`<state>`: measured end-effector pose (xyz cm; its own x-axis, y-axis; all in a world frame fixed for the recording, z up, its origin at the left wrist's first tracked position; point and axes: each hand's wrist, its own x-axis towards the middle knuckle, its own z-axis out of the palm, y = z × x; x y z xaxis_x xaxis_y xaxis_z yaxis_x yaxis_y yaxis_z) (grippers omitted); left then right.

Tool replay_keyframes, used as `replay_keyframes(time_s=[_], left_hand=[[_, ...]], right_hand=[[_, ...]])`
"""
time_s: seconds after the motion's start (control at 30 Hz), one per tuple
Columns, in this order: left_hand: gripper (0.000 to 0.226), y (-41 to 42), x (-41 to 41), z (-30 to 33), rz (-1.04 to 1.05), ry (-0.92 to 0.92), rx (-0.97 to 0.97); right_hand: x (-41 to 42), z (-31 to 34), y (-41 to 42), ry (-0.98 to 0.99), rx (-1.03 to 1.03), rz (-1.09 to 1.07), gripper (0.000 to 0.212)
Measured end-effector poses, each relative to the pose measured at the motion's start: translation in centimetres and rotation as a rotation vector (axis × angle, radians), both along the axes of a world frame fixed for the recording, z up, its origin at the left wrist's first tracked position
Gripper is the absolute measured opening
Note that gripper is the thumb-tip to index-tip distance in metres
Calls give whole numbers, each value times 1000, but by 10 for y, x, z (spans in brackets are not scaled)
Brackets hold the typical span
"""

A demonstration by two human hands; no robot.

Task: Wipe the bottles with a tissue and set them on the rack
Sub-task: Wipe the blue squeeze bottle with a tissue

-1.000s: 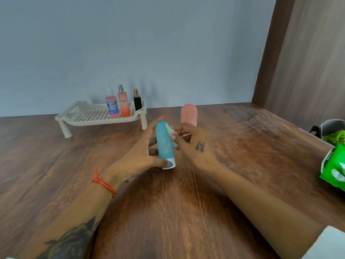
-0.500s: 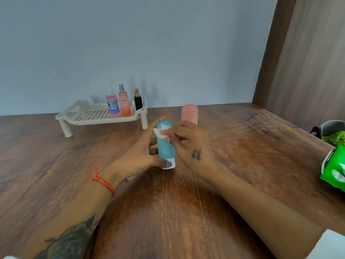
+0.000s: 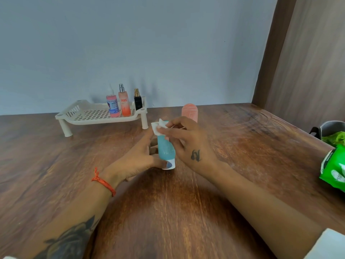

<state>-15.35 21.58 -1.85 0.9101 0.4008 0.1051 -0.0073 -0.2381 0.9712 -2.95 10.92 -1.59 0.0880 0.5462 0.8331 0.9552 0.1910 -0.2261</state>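
The teal bottle (image 3: 165, 148) stands cap-down near the middle of the worktop (image 3: 242, 146), steadied by the left hand (image 3: 138, 161), whose fingers curl round its lower body so that it does not tip under rubbing. The right hand (image 3: 186, 141) pinches a small crumpled tissue (image 3: 158, 126) against the bottle's rounded top, evidently wiping it. The bottle looks smooth, soft plastic with a white cap (likely slippery). Behind it waits a salmon bottle (image 3: 190, 112); three bottles already stand on the slotted cream rack (image 3: 89, 114).
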Motion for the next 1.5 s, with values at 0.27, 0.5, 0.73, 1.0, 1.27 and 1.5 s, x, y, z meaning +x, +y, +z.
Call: replay_keyframes(time_s=[0.27,0.5,0.73,1.0,1.27,1.5], left_hand=[[107,-4,1,3,-10,-56,1],[106,-6,0,4,-15,-59,21],[104,-4,0,4,-22,-53,15],[110,-9,-2,7,-13,-35,76],[107,-9,-1,8,4,-22,59],[108,-7,-1,8,-4,33,36]], right_hand=[[8,8,-8,-51,-220,103,19],[8,11,-7,53,-136,93,19],[3,6,-3,8,-99,43,22],[-2,14,-11,25,-399,185,20],[10,20,-17,72,-447,106,8],[9,13,-6,217,-115,-29,13]])
